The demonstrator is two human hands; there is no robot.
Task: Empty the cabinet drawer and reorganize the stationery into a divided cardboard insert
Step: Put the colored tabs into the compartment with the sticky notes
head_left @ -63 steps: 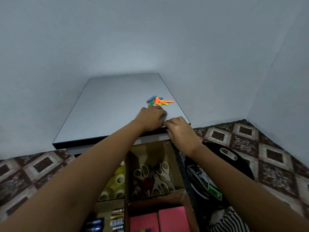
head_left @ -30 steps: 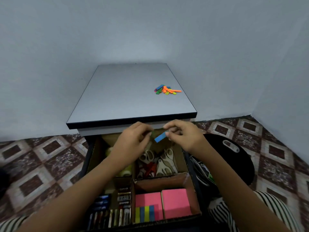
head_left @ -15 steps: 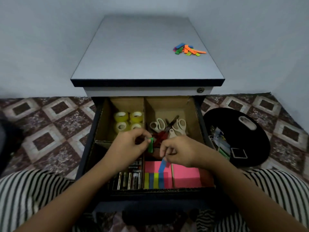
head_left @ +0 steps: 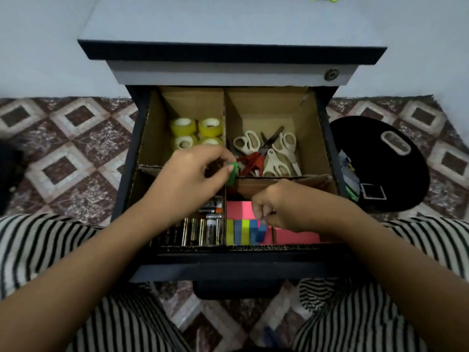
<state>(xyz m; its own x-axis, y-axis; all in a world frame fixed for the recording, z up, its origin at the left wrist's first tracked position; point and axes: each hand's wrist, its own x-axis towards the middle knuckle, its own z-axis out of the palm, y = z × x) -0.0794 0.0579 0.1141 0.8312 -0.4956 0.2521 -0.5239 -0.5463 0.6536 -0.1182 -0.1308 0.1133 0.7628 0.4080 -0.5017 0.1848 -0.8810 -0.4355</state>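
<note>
Print on batteries (head_left: 200, 231) too blurred to read.

I count four yellow tape rolls (head_left: 210, 127), two pink sticky-note pads (head_left: 297, 236), what look like three white-handled scissors (head_left: 247, 143) and one red pair (head_left: 253, 161). Four colour flags (head_left: 241, 232) lie in a row, plus one blue flag (head_left: 261, 233) and one green flag (head_left: 232, 174). The batteries (head_left: 198, 231) overlap too much to count.

— What sort of place are you working in?
— You are down at floor level in a plain room, a home or a small office; the view does not settle which. Patterned floor tiles (head_left: 63, 158) run up to a bare pale wall (head_left: 38, 59).
— What speaks for desk work?
— The grey cabinet (head_left: 228, 24) with its keyhole lock (head_left: 331, 74), and your drawer (head_left: 228, 273), whose cardboard insert (head_left: 269, 102) holds tape rolls (head_left: 196, 132), scissors (head_left: 266, 153), batteries (head_left: 200, 231) and sticky notes (head_left: 297, 236).
</note>
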